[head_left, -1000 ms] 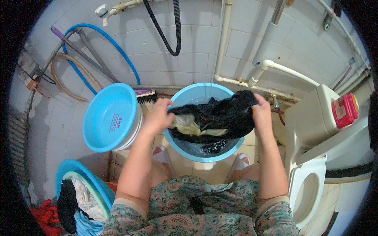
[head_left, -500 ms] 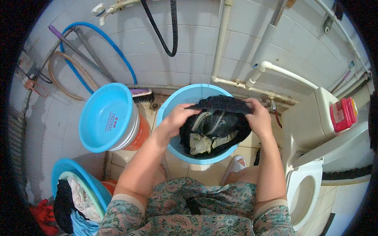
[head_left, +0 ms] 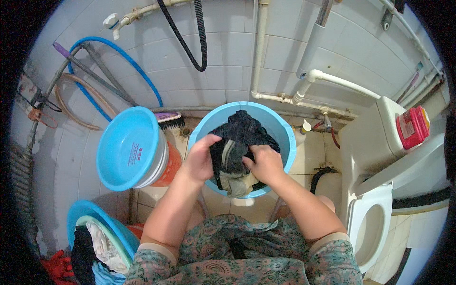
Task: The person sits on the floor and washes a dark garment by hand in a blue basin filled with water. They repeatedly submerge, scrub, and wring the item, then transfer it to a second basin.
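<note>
A black wet-looking garment (head_left: 244, 128) with pale lining and light strips showing lies bunched in a light blue basin (head_left: 287, 142) in front of me. My left hand (head_left: 200, 157) grips the garment's left side, thumb on top, its other fingers partly hidden. On the right, my right hand (head_left: 265, 164) is closed on the cloth near the middle, fingers bent into it. A beige piece of the cloth (head_left: 237, 185) hangs toward the basin's near rim. The exact kind of garment cannot be made out.
Left of the basin, an empty blue basin (head_left: 124, 152) sits on an orange-and-white bucket (head_left: 167, 166). A purple scrub brush (head_left: 169, 119) lies behind. Lower left, another blue basin (head_left: 90, 209) holds clothes. The toilet (head_left: 368, 228) stands right; pipes (head_left: 280, 98) run along the wall.
My right hand has moved left and down from the garment's right edge to its middle. The opening held stretched between both hands has folded together, and the hands are closer.
</note>
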The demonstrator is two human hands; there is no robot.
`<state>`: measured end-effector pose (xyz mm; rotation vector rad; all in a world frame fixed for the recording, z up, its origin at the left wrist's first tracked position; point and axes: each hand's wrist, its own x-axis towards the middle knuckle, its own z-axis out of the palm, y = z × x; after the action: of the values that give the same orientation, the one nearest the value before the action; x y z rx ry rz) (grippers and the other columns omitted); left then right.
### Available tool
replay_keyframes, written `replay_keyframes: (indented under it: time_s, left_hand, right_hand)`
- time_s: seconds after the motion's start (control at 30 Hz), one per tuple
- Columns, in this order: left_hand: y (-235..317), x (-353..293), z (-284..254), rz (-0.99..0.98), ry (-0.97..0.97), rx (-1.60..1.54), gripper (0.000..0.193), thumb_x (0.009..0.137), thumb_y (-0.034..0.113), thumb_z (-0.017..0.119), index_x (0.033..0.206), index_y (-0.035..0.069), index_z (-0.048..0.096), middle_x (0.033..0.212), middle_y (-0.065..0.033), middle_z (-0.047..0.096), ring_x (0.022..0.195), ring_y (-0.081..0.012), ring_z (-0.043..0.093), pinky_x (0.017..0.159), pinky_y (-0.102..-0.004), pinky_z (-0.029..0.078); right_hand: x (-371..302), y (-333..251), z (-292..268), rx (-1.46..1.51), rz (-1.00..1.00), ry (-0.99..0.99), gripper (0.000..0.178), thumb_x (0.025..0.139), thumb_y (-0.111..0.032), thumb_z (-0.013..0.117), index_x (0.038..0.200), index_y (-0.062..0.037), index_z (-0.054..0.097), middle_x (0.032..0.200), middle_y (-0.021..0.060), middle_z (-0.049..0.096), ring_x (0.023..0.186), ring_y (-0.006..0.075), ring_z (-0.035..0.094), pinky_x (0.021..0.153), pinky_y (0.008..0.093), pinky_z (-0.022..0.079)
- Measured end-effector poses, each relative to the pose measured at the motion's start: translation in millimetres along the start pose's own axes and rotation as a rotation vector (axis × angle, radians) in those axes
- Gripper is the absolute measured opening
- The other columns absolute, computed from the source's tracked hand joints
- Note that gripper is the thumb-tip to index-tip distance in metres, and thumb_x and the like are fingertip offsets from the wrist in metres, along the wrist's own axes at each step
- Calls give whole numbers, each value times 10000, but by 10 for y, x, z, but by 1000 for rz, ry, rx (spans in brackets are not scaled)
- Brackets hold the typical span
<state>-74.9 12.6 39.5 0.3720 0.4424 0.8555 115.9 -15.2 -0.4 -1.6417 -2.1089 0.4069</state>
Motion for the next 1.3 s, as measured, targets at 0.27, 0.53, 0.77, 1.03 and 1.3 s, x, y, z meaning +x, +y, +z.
replay_keyframes:
  time_s: [0.27, 0.53, 0.77, 1.03, 1.3]
  left_hand:
    - [351, -69, -58, 131, 33, 324, 441, 805, 30, 491, 1240, -32, 462, 1122, -142, 591, 988, -221, 597, 867, -333, 486]
    - [278, 103, -215, 666, 475, 1612, 534, 687, 92, 737, 1150, 19, 480, 1036, -114, 465, 905, -219, 498, 818, -315, 448]
    - [-510, 125, 52, 130, -67, 1268, 355, 849, 90, 590, 1172, 22, 460, 1058, -101, 573, 939, -138, 576, 792, -281, 473]
    - [-387, 370, -157, 834, 279, 2111, 676, 798, 195, 655, 1294, -48, 265, 1309, -279, 346, 1228, -425, 350, 1047, -459, 274]
    - [-712, 351, -144, 612, 217, 1617, 546, 790, 233, 670, 1200, -14, 407, 1179, -185, 426, 1137, -315, 448, 958, -373, 382]
  right_hand:
    - [157, 146, -121, 255, 149, 38, 202, 819, -246, 585, 838, -51, 634, 768, 188, 624, 758, 353, 612, 669, 427, 489]
    - [45, -209, -867, 1385, 259, 278, 153, 878, -174, 565, 820, -44, 622, 767, -30, 600, 717, 69, 518, 699, 219, 397]
    - [165, 52, -774, 1467, 378, 296, 149, 869, -162, 540, 830, -38, 611, 815, 17, 617, 748, 112, 551, 720, 253, 419]
    - [95, 155, -761, 1937, 516, -80, 240, 820, -195, 509, 902, 9, 605, 911, 124, 645, 829, 252, 615, 825, 367, 472]
    - [142, 165, -694, 2175, 451, -59, 297, 848, -220, 467, 939, 24, 611, 963, 163, 649, 900, 294, 615, 880, 404, 462]
